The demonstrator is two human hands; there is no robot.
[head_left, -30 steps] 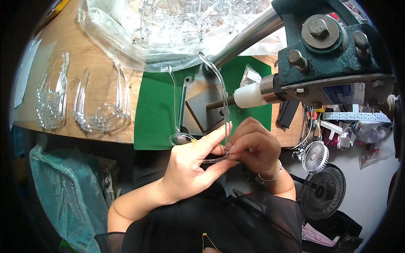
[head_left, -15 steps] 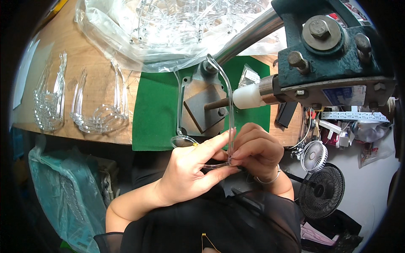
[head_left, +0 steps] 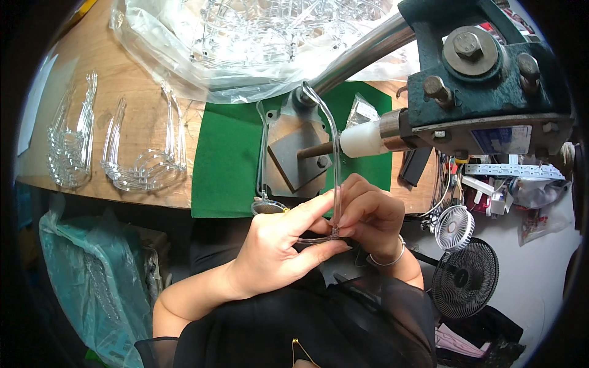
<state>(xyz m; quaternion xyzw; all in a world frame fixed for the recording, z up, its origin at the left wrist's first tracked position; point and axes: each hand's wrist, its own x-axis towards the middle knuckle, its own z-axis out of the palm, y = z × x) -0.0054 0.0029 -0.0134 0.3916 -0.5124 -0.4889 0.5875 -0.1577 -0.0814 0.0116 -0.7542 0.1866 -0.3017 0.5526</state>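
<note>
My left hand grips a clear plastic eyeglass frame, its fingers and thumb around the front. One long temple rises upright past the press, its curved tip at the top; the other stands farther left, above a rim with a small yellow bit beside it. My right hand is closed in a pinch on the frame where the nearer temple meets the front; the exact spot is partly hidden by fingertips. Behind the frame, a metal base plate with a horizontal rod sits on a green mat.
A dark green press with white sleeve overhangs the right. Bundles of clear frames lie left on the wooden table; a plastic bag of more lies behind. Two fans stand lower right, a teal bag-covered bin lower left.
Both hands and the held frame have shifted slightly down and to the right since a second ago, with the right hand edging back up in the last half second. Both stay closed on the frame.
</note>
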